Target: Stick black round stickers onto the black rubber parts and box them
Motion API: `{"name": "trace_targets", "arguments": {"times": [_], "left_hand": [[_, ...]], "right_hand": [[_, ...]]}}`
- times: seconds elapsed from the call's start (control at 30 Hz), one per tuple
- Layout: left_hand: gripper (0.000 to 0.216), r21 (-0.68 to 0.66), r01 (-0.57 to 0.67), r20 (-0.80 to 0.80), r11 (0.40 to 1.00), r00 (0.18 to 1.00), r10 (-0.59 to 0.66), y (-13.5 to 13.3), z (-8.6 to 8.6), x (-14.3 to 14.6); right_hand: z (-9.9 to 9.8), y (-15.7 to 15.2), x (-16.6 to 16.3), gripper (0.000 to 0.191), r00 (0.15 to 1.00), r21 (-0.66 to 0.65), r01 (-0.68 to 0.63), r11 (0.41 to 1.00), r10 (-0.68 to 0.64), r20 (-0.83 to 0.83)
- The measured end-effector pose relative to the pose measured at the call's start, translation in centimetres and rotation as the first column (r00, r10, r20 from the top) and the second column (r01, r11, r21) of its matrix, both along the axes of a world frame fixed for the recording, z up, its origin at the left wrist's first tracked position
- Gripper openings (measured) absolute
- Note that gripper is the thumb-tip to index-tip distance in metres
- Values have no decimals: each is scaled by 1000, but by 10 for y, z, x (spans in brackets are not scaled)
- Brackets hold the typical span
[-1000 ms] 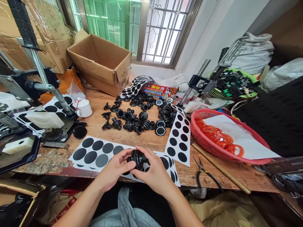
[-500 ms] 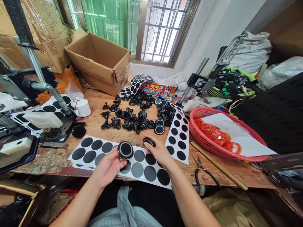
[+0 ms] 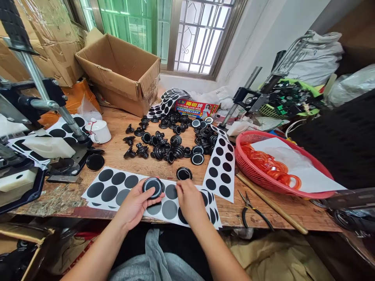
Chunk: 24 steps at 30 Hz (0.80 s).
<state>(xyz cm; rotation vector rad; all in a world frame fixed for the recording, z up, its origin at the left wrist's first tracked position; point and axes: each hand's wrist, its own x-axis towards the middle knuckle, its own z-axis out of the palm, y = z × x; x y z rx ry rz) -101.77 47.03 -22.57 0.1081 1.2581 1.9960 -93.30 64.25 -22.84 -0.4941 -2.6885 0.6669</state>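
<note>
My left hand point(image 3: 134, 205) holds a round black knob point(image 3: 152, 187) with a pale ring on its face, thumb lying across the face. My right hand point(image 3: 190, 201) is closed in a pinch over the sticker sheet point(image 3: 137, 208); what its fingertips grip is hidden. Rows of black and grey round stickers cover this sheet, and more sheets show beneath its right end. Just beyond my right fingertips, a second ringed black knob point(image 3: 184, 173) lies on the table. Many black knobs point(image 3: 164, 146) are heaped farther back.
A second sticker sheet point(image 3: 219, 166) lies right of the knobs. Beside it stand a red basket point(image 3: 249, 173) of orange rings, pliers point(image 3: 248, 207) and a wooden stick point(image 3: 272, 203). Left are a hand press point(image 3: 49, 97) and a white mug point(image 3: 101, 132); behind is a cardboard box point(image 3: 117, 86).
My right hand has let go of its knob, leaving it on the table, and moved down to the sticker sheet. My left thumb has come onto the held knob's face.
</note>
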Motion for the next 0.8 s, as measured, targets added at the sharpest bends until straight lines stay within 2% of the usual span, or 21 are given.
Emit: {"name": "trace_targets", "arguments": {"times": [0.1, 0.2, 0.33, 0.5, 0.8], "left_hand": [[42, 59, 23, 4, 998, 1000, -23, 6, -5, -1], [45, 95, 46, 8, 994, 999, -47, 7, -12, -2], [43, 118, 41, 42, 992, 998, -46, 6, -18, -5], [42, 129, 46, 54, 991, 997, -53, 6, -19, -7], [39, 122, 30, 44, 992, 998, -36, 5, -19, -5]], "right_hand": [[-9, -14, -2, 17, 983, 58, 28, 998, -38, 179], [-10, -12, -11, 15, 972, 76, 43, 996, -59, 228], [-7, -3, -20, 11, 967, 71, 9, 997, -27, 255], [-9, -6, -24, 15, 961, 99, -1, 995, -26, 275], [-18, -19, -9, 24, 979, 124, 7, 992, -32, 202]]}}
